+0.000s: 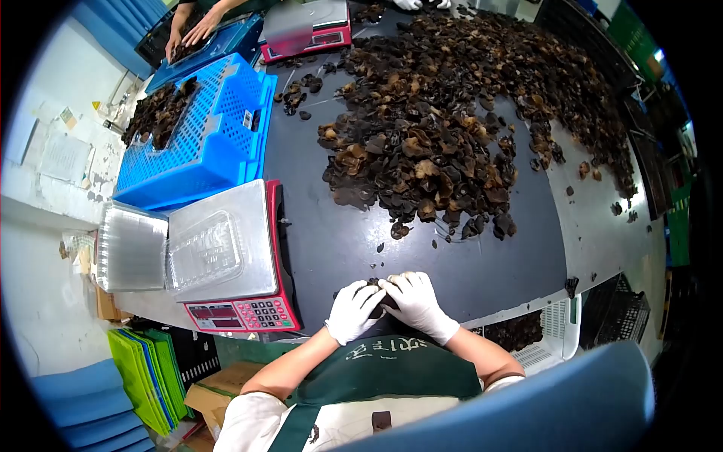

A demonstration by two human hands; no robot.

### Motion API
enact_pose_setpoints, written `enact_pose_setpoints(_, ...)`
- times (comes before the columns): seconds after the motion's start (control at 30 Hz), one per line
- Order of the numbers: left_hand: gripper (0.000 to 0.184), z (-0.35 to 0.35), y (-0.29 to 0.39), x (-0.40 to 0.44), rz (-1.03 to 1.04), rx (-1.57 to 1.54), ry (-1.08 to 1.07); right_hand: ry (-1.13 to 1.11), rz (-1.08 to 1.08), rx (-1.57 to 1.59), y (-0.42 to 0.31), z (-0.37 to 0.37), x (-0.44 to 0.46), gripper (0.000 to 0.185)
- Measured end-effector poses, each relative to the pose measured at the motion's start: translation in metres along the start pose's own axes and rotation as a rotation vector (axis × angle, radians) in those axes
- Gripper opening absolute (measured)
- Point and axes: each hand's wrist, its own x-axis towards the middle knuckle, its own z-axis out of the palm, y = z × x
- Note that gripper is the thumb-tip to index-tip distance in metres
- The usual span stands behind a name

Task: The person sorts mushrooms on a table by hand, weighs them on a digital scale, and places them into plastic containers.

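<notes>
My left hand [354,310] and my right hand [416,303], both in white gloves, meet at the near edge of the dark table [324,256]. Their fingers curl round a small clump of dark wood ear mushroom [386,300], mostly covered by the gloves. Beyond them spreads a large heap of brown-black wood ear mushrooms [429,151], with a few loose bits between heap and hands. To the left stands a red digital scale [245,315] with a clear plastic box [207,252] on its steel plate.
A stack of clear plastic boxes [132,248] adjoins the scale. Behind it is an upturned blue crate [196,162] with mushrooms on top. Another scale [309,41] stands farther back, near a co-worker's hands [197,32]. A white basket [557,335] sits below the table at right.
</notes>
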Motion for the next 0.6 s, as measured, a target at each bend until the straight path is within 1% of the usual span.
enact_pose_setpoints(0.07, 0.053, 0.003, 0.001, 0.000, -0.015, 0.016, 0.001, 0.019, -0.004, -0.016, -0.001, -0.001, 0.000, 0.049)
enact_pose_setpoints(0.13, 0.051, 0.007, -0.004, 0.005, -0.088, -0.010, 0.016, -0.009, -0.016, 0.007, 0.006, 0.004, 0.003, 0.046)
enact_pose_setpoints(0.17, 0.047, 0.008, -0.007, 0.008, -0.081, 0.000, 0.049, -0.008, -0.018, 0.006, 0.009, 0.006, 0.005, 0.046)
enact_pose_setpoints(0.23, 0.043, 0.004, -0.013, 0.017, -0.117, -0.046, 0.039, -0.091, 0.014, 0.042, 0.016, 0.010, 0.013, 0.044)
enact_pose_setpoints(0.27, 0.040, 0.004, -0.017, 0.022, -0.139, -0.132, 0.102, -0.066, 0.014, 0.053, 0.021, 0.012, 0.015, 0.041)
enact_pose_setpoints(0.3, 0.036, 0.005, -0.021, 0.025, -0.213, -0.265, 0.118, -0.089, 0.092, 0.141, 0.021, 0.008, 0.019, 0.037)
enact_pose_setpoints(0.37, 0.029, 0.007, -0.025, 0.028, -0.363, -0.558, 0.201, 0.087, 0.232, 0.473, 0.018, 0.002, 0.028, 0.031)
enact_pose_setpoints(0.4, 0.022, 0.005, -0.024, 0.032, -0.468, -0.758, 0.243, 0.115, 0.372, 0.613, 0.018, 0.005, 0.028, 0.027)
enact_pose_setpoints(0.43, 0.018, 0.001, -0.023, 0.035, -0.557, -0.941, 0.256, 0.191, 0.412, 0.793, 0.018, 0.010, 0.033, 0.020)
enact_pose_setpoints(0.5, 0.018, -0.022, -0.022, 0.036, -0.928, -1.388, 0.237, 0.166, 0.762, 1.218, 0.015, -0.001, 0.040, 0.019)
enact_pose_setpoints(0.53, 0.018, -0.038, -0.022, 0.037, -1.050, -1.657, 0.233, 0.245, 0.816, 1.498, 0.004, -0.016, 0.055, 0.021)
enact_pose_setpoints(0.57, 0.019, -0.053, -0.017, 0.040, -1.107, -1.721, 0.287, 0.165, 0.913, 1.729, 0.014, -0.015, 0.054, 0.024)
enact_pose_setpoints(0.6, 0.019, -0.072, -0.014, 0.038, -1.110, -1.850, 0.306, 0.191, 1.020, 2.007, 0.013, -0.013, 0.057, 0.024)
